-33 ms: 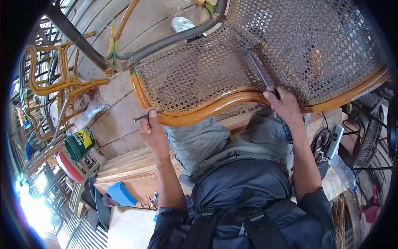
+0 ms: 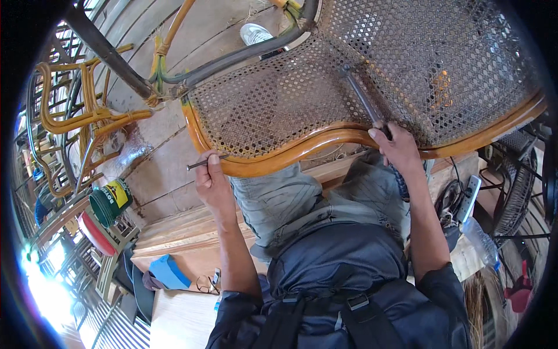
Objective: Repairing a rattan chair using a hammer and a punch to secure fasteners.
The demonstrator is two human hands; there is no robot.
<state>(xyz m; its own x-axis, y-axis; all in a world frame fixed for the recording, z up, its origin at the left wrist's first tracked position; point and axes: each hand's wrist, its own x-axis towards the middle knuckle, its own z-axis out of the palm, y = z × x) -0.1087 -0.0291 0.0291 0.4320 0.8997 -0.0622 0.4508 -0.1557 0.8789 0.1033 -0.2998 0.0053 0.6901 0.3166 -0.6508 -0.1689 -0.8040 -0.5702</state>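
Note:
A rattan chair frame with a glossy orange-brown rim and a woven cane panel lies across my knees. My left hand, at the rim's near left corner, pinches a thin metal punch or large nail between thumb and fingers. Its flat head points left, and its other end reaches the edge of the cane. My right hand is closed round a hammer near the middle of the rim. The hammer's dark shaft slants away over the cane, with its small head farthest from me.
Bent rattan frames stand at the far left, above a green bucket and a red-topped stool. A blue block and eyeglasses lie at lower left. On the right are a white power strip and a plastic bottle.

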